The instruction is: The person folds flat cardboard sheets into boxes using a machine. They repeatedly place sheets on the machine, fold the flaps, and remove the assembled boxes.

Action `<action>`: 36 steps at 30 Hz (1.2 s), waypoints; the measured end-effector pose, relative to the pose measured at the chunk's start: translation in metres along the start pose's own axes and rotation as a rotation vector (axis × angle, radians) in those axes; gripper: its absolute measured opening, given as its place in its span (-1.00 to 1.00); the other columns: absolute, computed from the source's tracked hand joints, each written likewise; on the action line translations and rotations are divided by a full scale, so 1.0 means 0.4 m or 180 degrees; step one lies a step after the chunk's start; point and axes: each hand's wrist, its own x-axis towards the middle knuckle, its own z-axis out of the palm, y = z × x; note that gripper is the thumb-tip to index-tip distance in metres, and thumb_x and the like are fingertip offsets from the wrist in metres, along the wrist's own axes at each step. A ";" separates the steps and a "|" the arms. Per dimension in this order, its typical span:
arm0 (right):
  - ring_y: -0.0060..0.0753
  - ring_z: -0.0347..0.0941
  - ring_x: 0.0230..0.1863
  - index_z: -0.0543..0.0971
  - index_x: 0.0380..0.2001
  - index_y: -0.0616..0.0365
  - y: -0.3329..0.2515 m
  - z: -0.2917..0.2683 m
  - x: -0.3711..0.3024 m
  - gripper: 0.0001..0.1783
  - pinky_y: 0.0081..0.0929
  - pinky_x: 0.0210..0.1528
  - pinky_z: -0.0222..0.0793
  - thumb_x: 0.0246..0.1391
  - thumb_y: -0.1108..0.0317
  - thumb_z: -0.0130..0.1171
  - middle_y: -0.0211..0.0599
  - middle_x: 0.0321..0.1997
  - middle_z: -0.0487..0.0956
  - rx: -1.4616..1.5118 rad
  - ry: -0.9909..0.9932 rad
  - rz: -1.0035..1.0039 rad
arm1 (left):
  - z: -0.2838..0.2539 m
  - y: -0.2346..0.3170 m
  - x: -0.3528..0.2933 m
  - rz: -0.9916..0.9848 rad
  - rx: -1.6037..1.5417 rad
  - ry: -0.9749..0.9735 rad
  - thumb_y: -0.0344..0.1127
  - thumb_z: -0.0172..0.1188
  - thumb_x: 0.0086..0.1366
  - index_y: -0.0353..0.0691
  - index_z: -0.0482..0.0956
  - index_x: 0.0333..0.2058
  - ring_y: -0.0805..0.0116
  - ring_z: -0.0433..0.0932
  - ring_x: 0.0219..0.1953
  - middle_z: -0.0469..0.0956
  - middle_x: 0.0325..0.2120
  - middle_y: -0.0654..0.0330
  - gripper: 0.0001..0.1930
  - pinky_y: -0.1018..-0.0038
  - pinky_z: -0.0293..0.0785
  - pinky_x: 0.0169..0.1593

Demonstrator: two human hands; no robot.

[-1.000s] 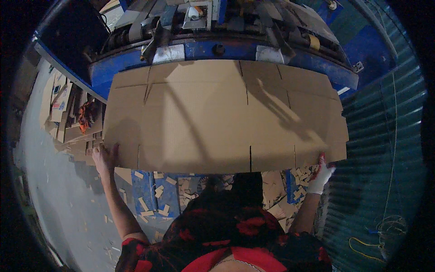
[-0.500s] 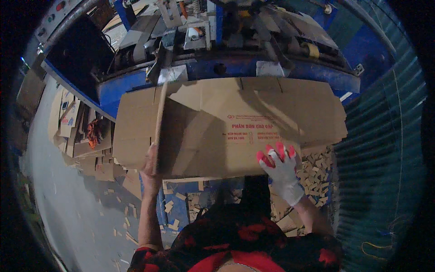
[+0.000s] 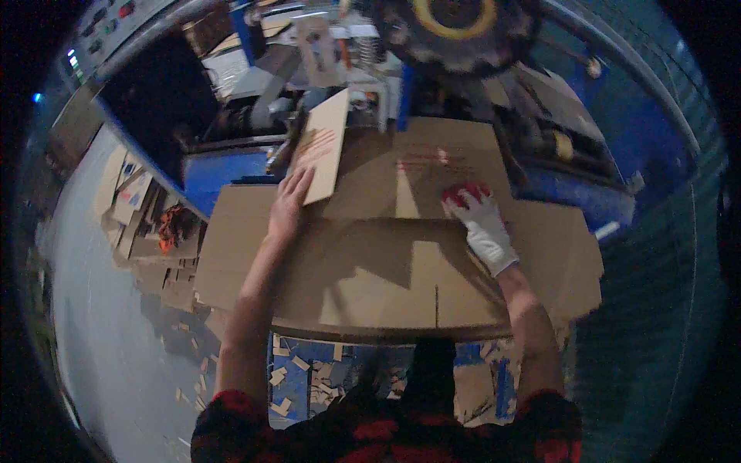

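Note:
A brown cardboard sheet [image 3: 448, 174] with red printing lies partly inside the machine, its left flap [image 3: 324, 147] folded up and tilted. My bare left hand [image 3: 289, 204] has its fingers closed over that flap's near end; the thumb is hidden. My right hand [image 3: 486, 231] wears a white glove with red fingertips. It rests on the sheet's right near part, fingers laid on the surface. Beneath, nearer to me, a pile of flat cardboard blanks [image 3: 347, 293] spans the space between my forearms.
Ahead stands a blue machine [image 3: 224, 174] with rollers and belts, and a dark round wheel [image 3: 455, 31] overhead. Stacked cardboard [image 3: 158, 231] with an orange bundle [image 3: 174, 228] sits at left. Cardboard scraps [image 3: 282, 378] litter the floor below. A corrugated wall [image 3: 648, 309] runs along the right.
Both hands have moved forward, away from me, carrying the printed sheet into the machine. The blanks beneath are now uncovered. The view has shifted, bringing the round wheel into sight.

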 end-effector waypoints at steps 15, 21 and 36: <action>0.03 0.50 -0.09 0.51 0.00 0.12 0.174 0.008 0.043 -0.57 -0.18 -0.07 0.43 0.02 0.28 0.19 -0.02 -0.10 0.56 0.0304 0.1081 0.0238 | -0.072 -0.037 -0.064 -0.0483 0.0507 -0.0084 -0.28 0.17 0.24 -0.16 0.44 0.09 -0.01 0.46 0.03 0.49 0.02 0.04 -0.57 0.20 0.42 0.06; 0.14 0.24 0.23 0.44 0.10 0.13 0.037 -0.078 -0.390 -0.41 0.10 0.25 0.08 -0.02 0.15 0.21 -0.03 0.11 0.44 -0.0152 0.0127 0.0912 | -0.323 -0.172 -0.519 -0.2316 0.2551 -0.0619 0.03 0.21 0.18 -0.28 0.48 0.04 -0.10 0.44 0.04 0.39 0.09 -0.10 -0.43 0.16 0.39 0.04; -0.36 0.41 0.00 0.27 0.18 0.21 0.007 -0.059 -0.806 -0.36 -0.41 -0.02 0.38 0.02 0.48 0.26 -0.19 0.17 0.33 0.4468 0.2852 0.4574 | -0.482 -0.114 -0.583 -0.2140 0.1454 0.0114 -0.15 0.38 0.09 -0.35 0.43 -0.06 -0.06 0.43 -0.07 0.46 -0.18 -0.06 -0.47 0.21 0.36 0.02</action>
